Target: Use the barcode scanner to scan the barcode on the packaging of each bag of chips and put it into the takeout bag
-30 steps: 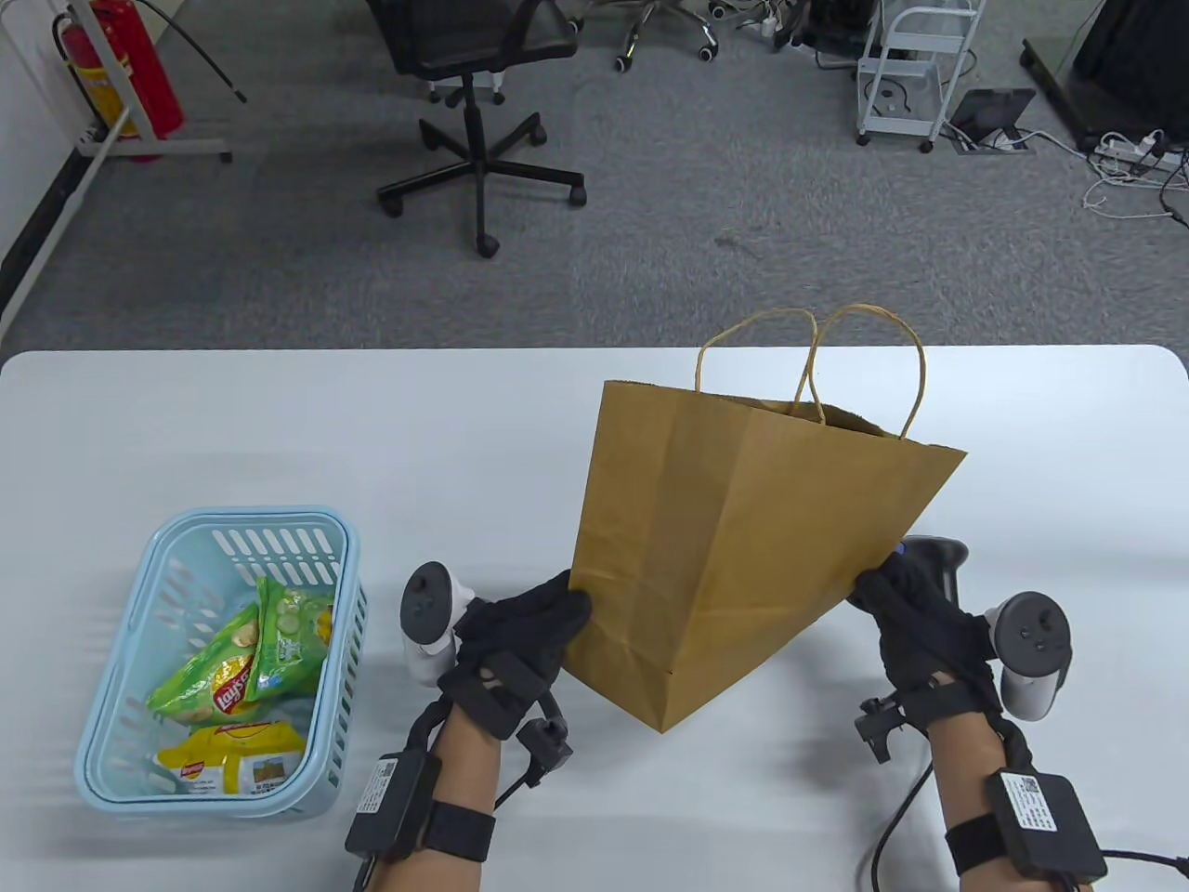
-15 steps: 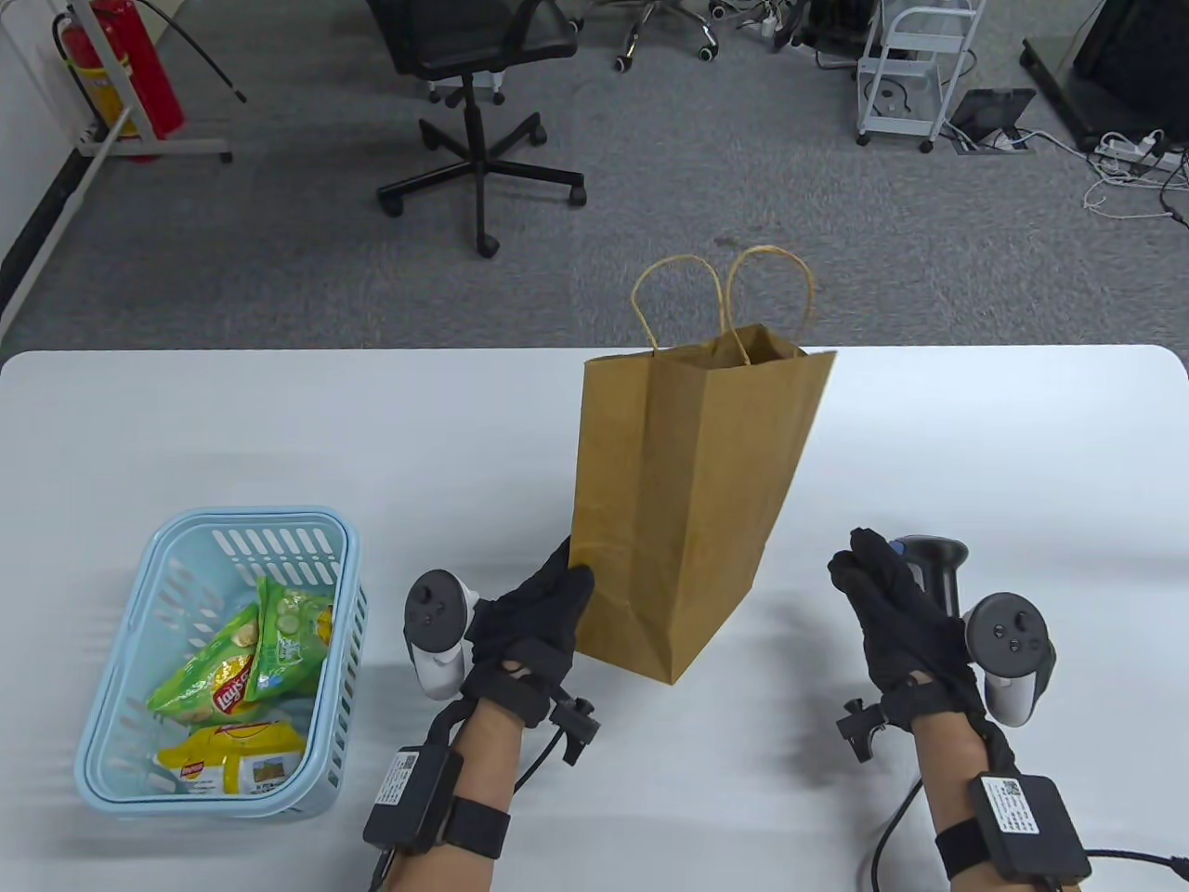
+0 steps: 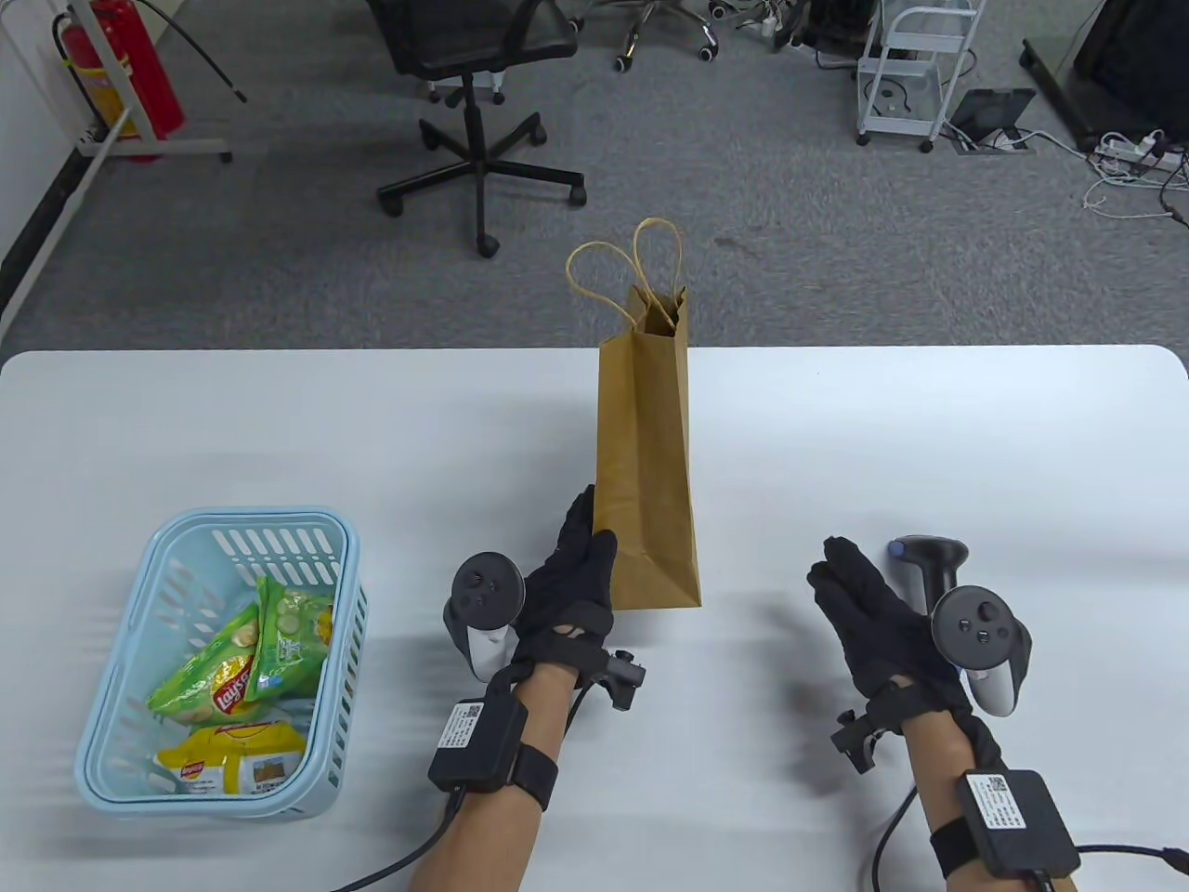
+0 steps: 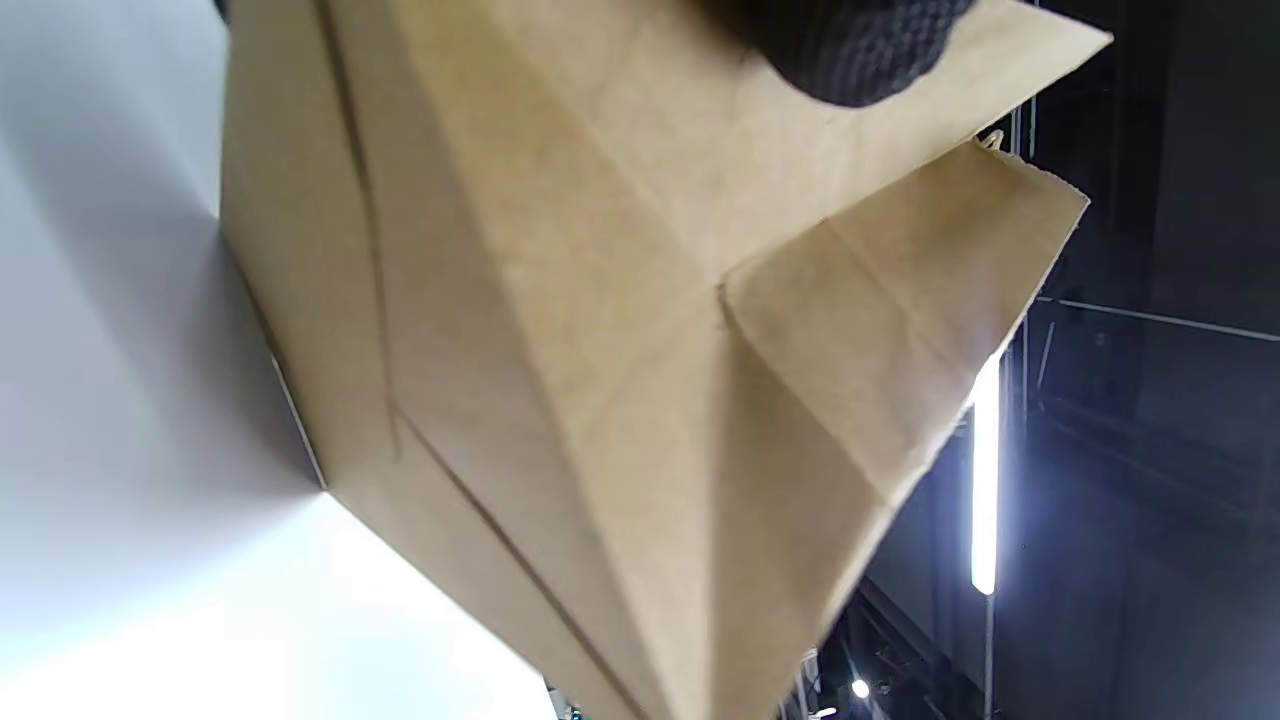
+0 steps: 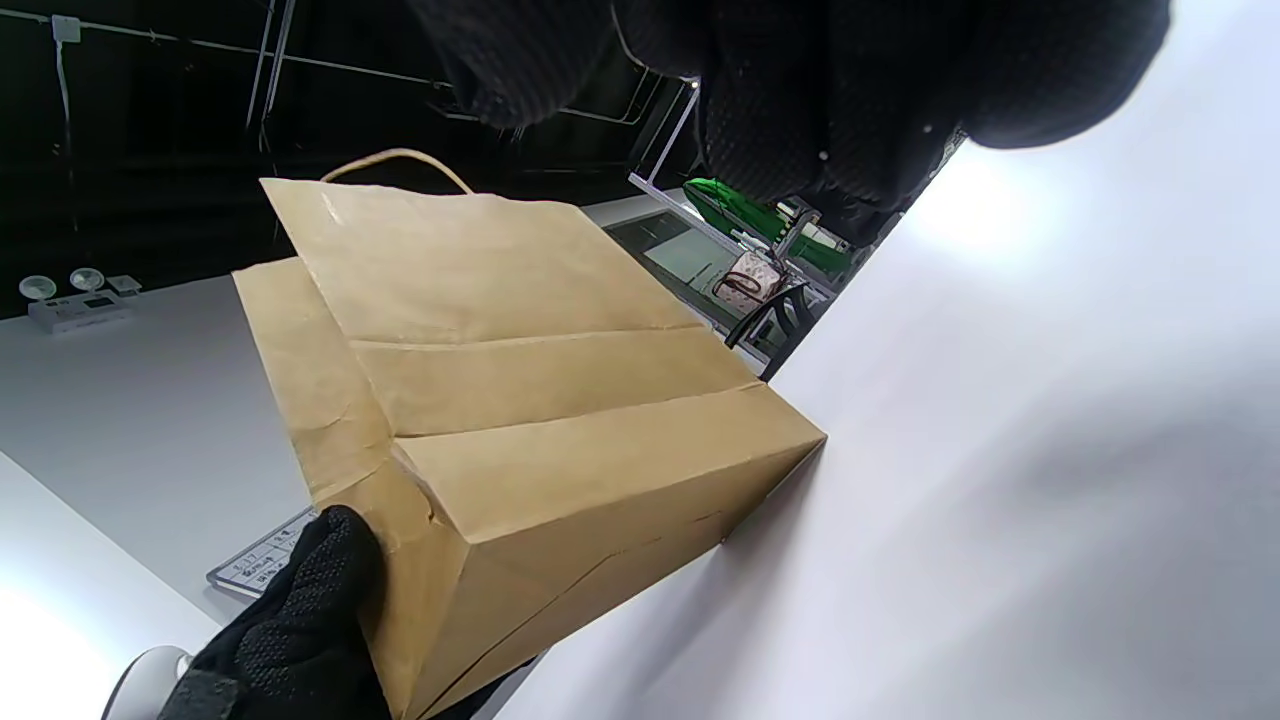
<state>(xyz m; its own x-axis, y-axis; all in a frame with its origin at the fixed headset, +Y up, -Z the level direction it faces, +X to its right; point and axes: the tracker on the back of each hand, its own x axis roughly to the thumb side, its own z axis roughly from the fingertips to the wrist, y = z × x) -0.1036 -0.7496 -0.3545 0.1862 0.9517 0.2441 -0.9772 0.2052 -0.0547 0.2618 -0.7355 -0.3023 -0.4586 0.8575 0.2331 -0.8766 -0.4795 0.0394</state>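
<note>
Left hand (image 3: pixel 568 595) on the takeout bag (image 3: pixel 646 465); right hand (image 3: pixel 878 618) free.

The left hand's fingers (image 3: pixel 583 534) lay straight and flat against the lower left side of the brown paper takeout bag, steadying it rather than pinching it. The bag stood upright on the white table (image 3: pixel 279 427), narrow side toward the camera, twisted-paper handles (image 3: pixel 627 265) up and mouth open. The right hand, well apart from the bag, had fingers extended and held nothing. The barcode scanner (image 3: pixel 929 557) lay on the table just behind the right hand. Near the table's left edge stood a light-blue basket (image 3: pixel 121 706) holding green bags of chips (image 3: pixel 246 655) and a yellow bag of chips (image 3: pixel 232 757).
</note>
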